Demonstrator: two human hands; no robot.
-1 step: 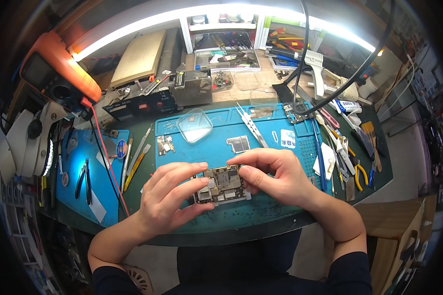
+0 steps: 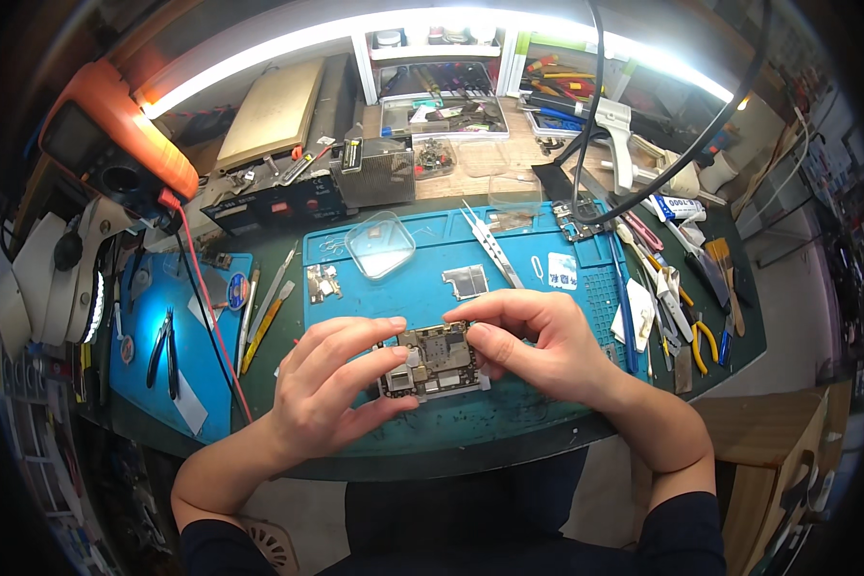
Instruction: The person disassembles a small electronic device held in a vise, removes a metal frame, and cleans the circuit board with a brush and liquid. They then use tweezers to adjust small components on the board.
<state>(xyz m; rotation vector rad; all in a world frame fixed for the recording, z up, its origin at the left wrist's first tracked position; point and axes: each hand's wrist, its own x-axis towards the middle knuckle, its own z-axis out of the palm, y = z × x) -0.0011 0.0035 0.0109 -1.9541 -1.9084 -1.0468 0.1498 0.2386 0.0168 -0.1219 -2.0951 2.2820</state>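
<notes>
A small circuit board [image 2: 432,360] with metal shield plates is held low over the blue silicone mat [image 2: 355,300]. My left hand [image 2: 331,379] grips its left side, fingertips on the upper face and thumb near the lower edge. My right hand [image 2: 538,346] pinches the upper right corner between thumb and index finger. Behind the board lie a metal shield piece [image 2: 464,282], silver tweezers [image 2: 490,245], a clear lidded box [image 2: 381,248] and another small metal part [image 2: 322,286].
An orange multimeter [image 2: 115,134] with leads is at left, beside pliers [image 2: 163,355] on a second mat. Knives, brushes [image 2: 720,269] and cutters crowd the right. A black cable [image 2: 662,182] hangs over the bench. Parts trays [image 2: 442,115] line the back; a wooden cabinet [image 2: 758,432] stands lower right.
</notes>
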